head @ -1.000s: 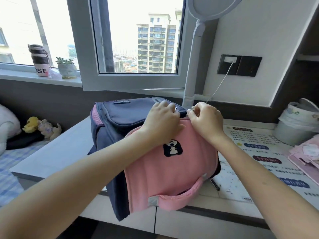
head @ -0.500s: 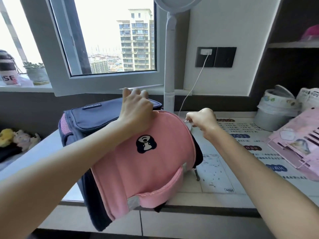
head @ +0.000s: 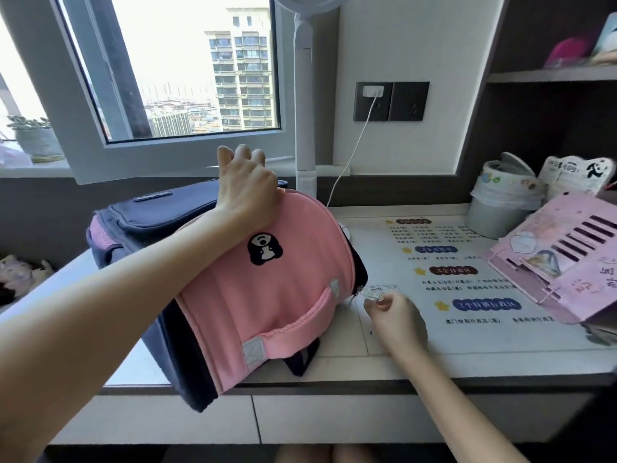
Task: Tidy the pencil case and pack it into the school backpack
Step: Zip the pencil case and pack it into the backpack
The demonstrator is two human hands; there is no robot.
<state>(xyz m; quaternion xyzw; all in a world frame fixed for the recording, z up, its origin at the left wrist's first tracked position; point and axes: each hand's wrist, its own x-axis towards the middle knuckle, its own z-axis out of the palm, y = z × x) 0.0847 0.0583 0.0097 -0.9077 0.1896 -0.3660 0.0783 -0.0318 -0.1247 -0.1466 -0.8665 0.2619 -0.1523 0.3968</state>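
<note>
A pink and navy school backpack (head: 267, 295) lies on the desk (head: 350, 359), its pink front panel with a small black-and-white dog patch facing up. My left hand (head: 247, 185) presses down on the backpack's top edge, fingers curled over it. My right hand (head: 390, 312) pinches a clear zipper pull (head: 372, 295) low at the backpack's right side, near the desk surface. The pencil case is not visible.
A white lamp pole (head: 305, 105) stands behind the backpack, with a white cable (head: 350, 162) running to a wall socket. A lined grey bin (head: 500, 202) and a pink folder (head: 561, 259) sit at the right. A printed mat (head: 467, 272) covers the desk.
My right hand has drawn the zipper pull from the top of the backpack down its right side to near the desk. My left hand stays on the top edge.
</note>
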